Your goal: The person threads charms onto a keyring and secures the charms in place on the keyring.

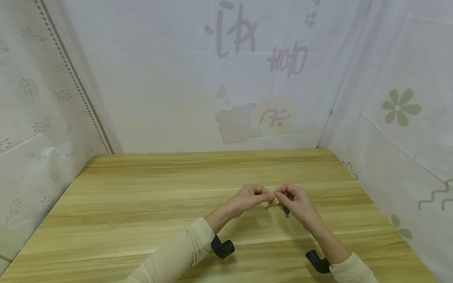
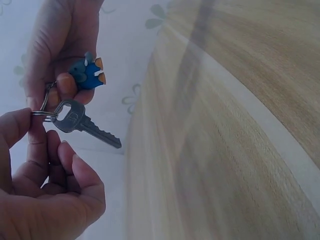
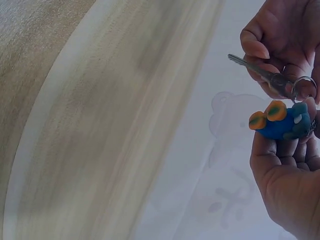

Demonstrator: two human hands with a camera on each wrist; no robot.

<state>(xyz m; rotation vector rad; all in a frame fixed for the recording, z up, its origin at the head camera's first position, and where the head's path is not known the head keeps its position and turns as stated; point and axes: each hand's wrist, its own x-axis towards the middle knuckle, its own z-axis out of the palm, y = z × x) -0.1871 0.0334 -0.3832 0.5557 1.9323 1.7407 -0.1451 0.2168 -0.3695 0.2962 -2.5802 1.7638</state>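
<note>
Both hands meet above the table. My left hand [image 1: 252, 199] pinches the metal key ring [image 2: 44, 116] between thumb and finger. From that ring a silver key [image 2: 89, 125] sticks out, its toothed blade free. My right hand [image 1: 296, 201] also grips at the ring, holding the keychain by a short chain [image 2: 49, 95]. The keychain's figurine [image 3: 280, 122], blue with orange feet, lies against the right fingers. In the head view the key and figurine look small beneath the fingertips. Exactly where the right fingertips meet the ring is partly hidden.
The wood-grain table [image 1: 141, 196] spreads beneath the hands. A white printed cloth [image 1: 159, 78] hangs behind it, with more cloth at both sides. Black bent pieces show beside the left sleeve [image 1: 198, 239] and the right forearm [image 1: 329, 245].
</note>
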